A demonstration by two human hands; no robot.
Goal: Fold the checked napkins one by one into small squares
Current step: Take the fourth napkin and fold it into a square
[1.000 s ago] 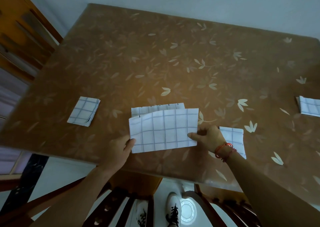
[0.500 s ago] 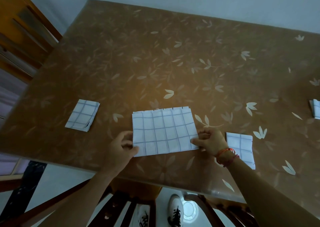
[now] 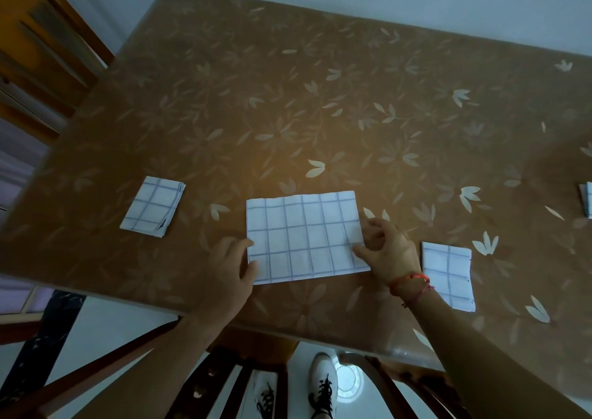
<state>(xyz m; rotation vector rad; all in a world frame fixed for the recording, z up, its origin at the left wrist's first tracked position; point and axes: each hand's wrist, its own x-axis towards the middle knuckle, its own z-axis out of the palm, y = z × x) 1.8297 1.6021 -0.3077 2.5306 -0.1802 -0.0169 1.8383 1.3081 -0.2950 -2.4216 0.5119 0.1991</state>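
A white checked napkin (image 3: 304, 236), folded in half into a wide rectangle, lies flat on the brown table (image 3: 288, 98) near its front edge. My left hand (image 3: 227, 268) is at the napkin's left edge, with the thumb on the lower left corner and the fingers against the edge. My right hand (image 3: 390, 252), with a red cord at the wrist, pinches the right edge, thumb on top and fingers curled beside it. One small folded napkin (image 3: 152, 207) lies to the left, another (image 3: 447, 274) to the right behind my right wrist.
More checked cloth (image 3: 587, 199) shows at the far right edge of the table. A wooden chair (image 3: 224, 383) stands under the front edge, with shoes (image 3: 322, 383) on the pale floor. A wooden door frame (image 3: 41, 44) is at the upper left.
The raised front half of the napkin has come down onto the back half, so it now lies flat. Both hands stayed at its side edges.
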